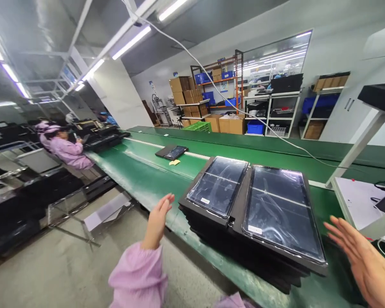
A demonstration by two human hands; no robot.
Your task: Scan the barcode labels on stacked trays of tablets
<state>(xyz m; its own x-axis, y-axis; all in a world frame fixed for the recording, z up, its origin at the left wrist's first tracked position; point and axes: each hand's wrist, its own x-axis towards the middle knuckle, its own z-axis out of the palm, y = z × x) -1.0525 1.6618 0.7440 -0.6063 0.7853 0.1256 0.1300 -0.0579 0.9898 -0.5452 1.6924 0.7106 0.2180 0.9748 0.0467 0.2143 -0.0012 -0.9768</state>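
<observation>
**Green tabletop, black stack, both hands open**

From your head camera, you are at the edge of a long green tabletop (147,182), with a stack of black trays (252,222) resting on it just ahead of you. The top tray carries two dark glass panels, the left one (217,186) and the right one (282,214), side by side. Each lies under clear film and has a small white label. The lower trays show only their black edges, so you cannot tell what they hold.

Your left hand (157,220) is raised and open, fingers spread, just beside the stack's left edge, with a pink sleeve (137,276) on that arm. Your right hand (362,261) is also open, near the stack's right corner. Neither hand grips anything, and neither appears to touch the stack.

Farther along the tabletop lies a single tablet (175,152) with a yellow note (175,162) just beside it. To the left, a co-worker in a pink smock (66,149) stands at another black stack (105,139). Against the far wall, orange-framed shelving (218,79) carries cardboard cartons (179,84) and blue plastic bins (202,78). A green crate (197,127) and a blue bin (255,127) sit lower down, their contents hidden.
</observation>
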